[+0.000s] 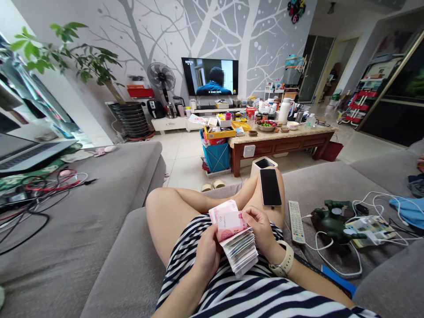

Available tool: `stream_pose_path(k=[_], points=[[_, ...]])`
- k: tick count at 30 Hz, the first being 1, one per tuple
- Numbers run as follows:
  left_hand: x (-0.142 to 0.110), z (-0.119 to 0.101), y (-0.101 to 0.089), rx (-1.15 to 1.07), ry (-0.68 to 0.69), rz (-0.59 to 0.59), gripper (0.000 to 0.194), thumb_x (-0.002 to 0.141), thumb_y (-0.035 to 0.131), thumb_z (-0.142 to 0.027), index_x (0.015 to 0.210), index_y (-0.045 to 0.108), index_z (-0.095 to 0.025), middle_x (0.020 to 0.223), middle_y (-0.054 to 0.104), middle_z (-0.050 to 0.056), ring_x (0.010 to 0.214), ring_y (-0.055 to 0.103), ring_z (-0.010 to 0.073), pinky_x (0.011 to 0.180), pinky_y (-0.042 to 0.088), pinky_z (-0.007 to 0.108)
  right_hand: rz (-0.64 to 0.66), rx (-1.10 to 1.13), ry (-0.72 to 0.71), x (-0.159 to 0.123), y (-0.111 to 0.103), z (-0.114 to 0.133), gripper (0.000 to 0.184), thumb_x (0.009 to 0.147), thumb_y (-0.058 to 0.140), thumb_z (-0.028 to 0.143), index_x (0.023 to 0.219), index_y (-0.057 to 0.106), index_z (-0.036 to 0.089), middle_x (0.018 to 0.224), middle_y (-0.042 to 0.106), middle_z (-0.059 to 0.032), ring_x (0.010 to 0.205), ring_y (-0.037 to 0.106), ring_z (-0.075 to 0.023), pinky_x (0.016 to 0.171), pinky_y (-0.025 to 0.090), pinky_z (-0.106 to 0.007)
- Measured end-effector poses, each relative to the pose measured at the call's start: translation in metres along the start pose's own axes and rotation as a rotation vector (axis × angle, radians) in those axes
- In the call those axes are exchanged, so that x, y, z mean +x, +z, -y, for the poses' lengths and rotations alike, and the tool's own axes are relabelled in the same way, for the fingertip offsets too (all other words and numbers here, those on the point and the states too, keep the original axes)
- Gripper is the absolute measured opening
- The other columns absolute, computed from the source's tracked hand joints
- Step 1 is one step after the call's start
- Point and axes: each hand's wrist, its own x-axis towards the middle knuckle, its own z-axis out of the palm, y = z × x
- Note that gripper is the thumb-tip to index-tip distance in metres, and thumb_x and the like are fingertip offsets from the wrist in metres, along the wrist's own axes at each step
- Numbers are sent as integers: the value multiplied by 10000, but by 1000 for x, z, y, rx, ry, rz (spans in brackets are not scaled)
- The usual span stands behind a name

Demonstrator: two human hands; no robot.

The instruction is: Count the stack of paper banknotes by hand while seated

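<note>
A thick folded stack of banknotes (241,254) is held above my lap, its many layered edges fanned toward me. Pink notes (228,224) lie on top, one folded upward. My left hand (208,248) grips the stack's left side, thumb over the pink notes. With thumb and fingers closed, my right hand (259,226) pinches the upper right edge of a pink note; its other fingers lie along the stack's right side. A pale watch (283,260) is strapped to my right wrist. On my right knee rests a dark-screened smartphone (270,187).
Beside my right leg on the sofa lie a remote control (297,222), a dark green figure-like object (334,223) and white cables. A laptop (36,154) and tangled cords (29,207) lie at left. Ahead stands a cluttered coffee table (281,139) with a blue bin (216,157) beside it.
</note>
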Motion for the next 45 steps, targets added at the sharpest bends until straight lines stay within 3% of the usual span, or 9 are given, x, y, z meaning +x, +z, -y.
stream_pose_path(k=[8,26,33,39,43,45], points=[[1,2,-2,-32,-20,-1,146,646,722,-243,746,707,-137,759,743,37,708,659,186,724,514,297,-14,-9,-12,-1,0,0,245,859,627,381,728,615,174,677,583,9,617,488,-138,581,385,-247],[3,5,-4,-42,-30,16,160,676,704,-260,760,723,-126,783,756,49,715,668,182,746,518,296,-31,-25,-20,-1,0,2,279,848,634,423,722,612,176,679,590,9,618,492,-139,587,387,-249],[5,6,-6,-23,-30,33,219,692,712,-295,785,735,-98,801,761,95,751,687,223,788,523,340,43,-45,-34,-3,-1,1,461,910,510,547,625,564,189,472,487,28,442,407,-118,482,320,-255],[0,2,-2,-5,-36,33,201,665,732,-291,762,732,-115,748,750,76,687,671,216,698,527,331,-20,-116,-14,1,-3,-1,383,837,648,480,625,505,195,554,467,44,517,399,-115,518,332,-246],[-2,-1,0,24,-18,55,168,638,766,-286,660,706,-130,590,686,18,522,581,141,552,471,260,-34,-116,23,4,-5,-7,338,804,689,439,673,506,187,607,457,50,557,388,-114,534,327,-241],[-2,-2,1,32,-37,69,178,636,773,-285,700,722,-126,605,694,22,534,590,143,573,481,263,-29,-117,25,4,-5,-9,330,811,679,424,670,498,187,617,449,49,567,386,-116,537,327,-241]])
